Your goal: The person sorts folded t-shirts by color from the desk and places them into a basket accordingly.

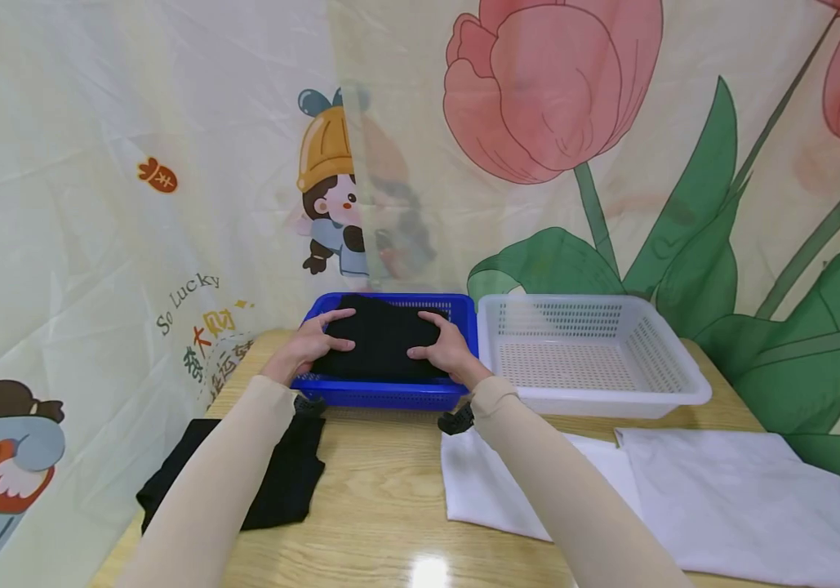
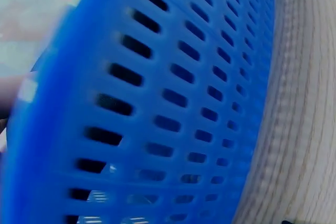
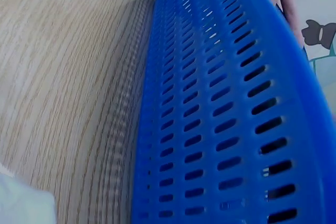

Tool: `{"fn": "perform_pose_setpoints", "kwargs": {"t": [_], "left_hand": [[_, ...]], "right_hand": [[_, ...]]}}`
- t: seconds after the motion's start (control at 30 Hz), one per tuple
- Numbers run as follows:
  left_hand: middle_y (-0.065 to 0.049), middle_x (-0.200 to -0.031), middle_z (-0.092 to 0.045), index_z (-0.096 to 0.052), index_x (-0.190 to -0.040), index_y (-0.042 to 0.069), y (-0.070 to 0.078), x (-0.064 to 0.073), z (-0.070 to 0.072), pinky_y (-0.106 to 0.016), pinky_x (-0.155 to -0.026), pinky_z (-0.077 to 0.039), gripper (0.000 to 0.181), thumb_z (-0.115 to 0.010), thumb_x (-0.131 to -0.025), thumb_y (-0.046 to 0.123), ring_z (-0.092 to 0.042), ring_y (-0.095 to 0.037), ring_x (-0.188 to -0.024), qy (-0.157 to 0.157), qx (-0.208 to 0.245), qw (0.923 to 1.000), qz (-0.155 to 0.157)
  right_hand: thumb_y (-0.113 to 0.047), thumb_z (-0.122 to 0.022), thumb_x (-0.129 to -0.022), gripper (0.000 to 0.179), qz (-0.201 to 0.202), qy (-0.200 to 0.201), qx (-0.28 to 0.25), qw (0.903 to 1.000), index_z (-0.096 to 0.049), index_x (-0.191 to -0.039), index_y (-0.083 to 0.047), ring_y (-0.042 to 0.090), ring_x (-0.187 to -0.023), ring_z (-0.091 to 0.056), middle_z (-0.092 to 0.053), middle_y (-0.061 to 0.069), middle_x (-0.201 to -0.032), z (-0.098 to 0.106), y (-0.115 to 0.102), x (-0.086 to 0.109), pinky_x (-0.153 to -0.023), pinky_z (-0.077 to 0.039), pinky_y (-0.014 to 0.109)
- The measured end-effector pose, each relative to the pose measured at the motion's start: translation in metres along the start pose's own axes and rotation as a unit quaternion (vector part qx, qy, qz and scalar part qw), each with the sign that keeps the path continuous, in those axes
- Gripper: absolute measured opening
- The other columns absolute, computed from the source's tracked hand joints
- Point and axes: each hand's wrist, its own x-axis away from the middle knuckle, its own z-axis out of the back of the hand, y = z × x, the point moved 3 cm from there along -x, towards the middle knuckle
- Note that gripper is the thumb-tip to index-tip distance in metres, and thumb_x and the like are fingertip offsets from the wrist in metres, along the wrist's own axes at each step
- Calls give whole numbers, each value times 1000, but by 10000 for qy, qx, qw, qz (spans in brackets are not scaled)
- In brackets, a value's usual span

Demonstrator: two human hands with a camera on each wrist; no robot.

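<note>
A folded black cloth (image 1: 383, 347) lies inside a blue perforated plastic basket (image 1: 390, 398) at the back of the table. On the cloth's left side rests my left hand (image 1: 305, 345), thumb and index finger spread over the fabric. My right hand (image 1: 451, 351) touches the right side in the same way, its thumb pointing inward. Other fingers of both hands are largely hidden at the cloth's edges. Both wrist views are mostly filled by the basket's slotted outer wall (image 2: 173, 98); in the right wrist view, some fingers (image 3: 286, 3) show beyond the rim.
Right beside the blue basket stands a white perforated basket (image 1: 596, 400) with nothing in it. Another folded black cloth (image 1: 287, 482) lies front left, partly under my left forearm. White folded cloths (image 1: 743, 498) spread over the front right. A printed curtain (image 1: 405, 122) hangs behind the table.
</note>
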Motion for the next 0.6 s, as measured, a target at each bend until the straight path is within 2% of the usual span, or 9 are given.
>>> {"fn": "perform_pose_setpoints", "kwargs": {"t": [0.17, 0.33, 0.43, 0.6], "left_hand": [[-15, -175, -20, -49, -160, 26, -4, -4, -3, -57, -123, -34, 73, -79, -96, 8, -32, -42, -154, 93, -189, 9997, 116], [-15, -177, -13, -49, -161, 27, -5, -7, -4, -60, -125, -29, 73, -79, -96, 11, -22, -43, -159, 142, -417, 9990, 60], [-15, -178, -11, -48, -161, 27, -7, -8, -6, -60, -125, -29, 73, -79, -97, 12, -19, -42, -160, 111, -493, 9987, 75], [-15, -177, -12, -49, -161, 26, -12, -9, -8, -58, -123, -33, 73, -79, -96, 10, -24, -41, -159, 145, -464, 9987, 182]], "right_hand": [[-4, -84, -90, 78, -108, -35, 107, 9999, -50, -159, -17, 39, -153, -38, -36, 14, -170, -3, 4, -4, -112, -49, 51], [-8, -82, -93, 75, -291, -14, 241, 9993, -50, -159, -18, 39, -150, -42, -34, 13, -171, -4, 7, -8, -110, -51, 52], [-9, -82, -94, 74, -398, -34, 322, 9987, -50, -159, -19, 40, -150, -42, -35, 13, -171, -4, 9, -9, -109, -51, 53], [-10, -82, -94, 73, -476, -68, 392, 9981, -51, -159, -19, 40, -151, -41, -36, 14, -170, -4, 13, -12, -110, -51, 52]]}}
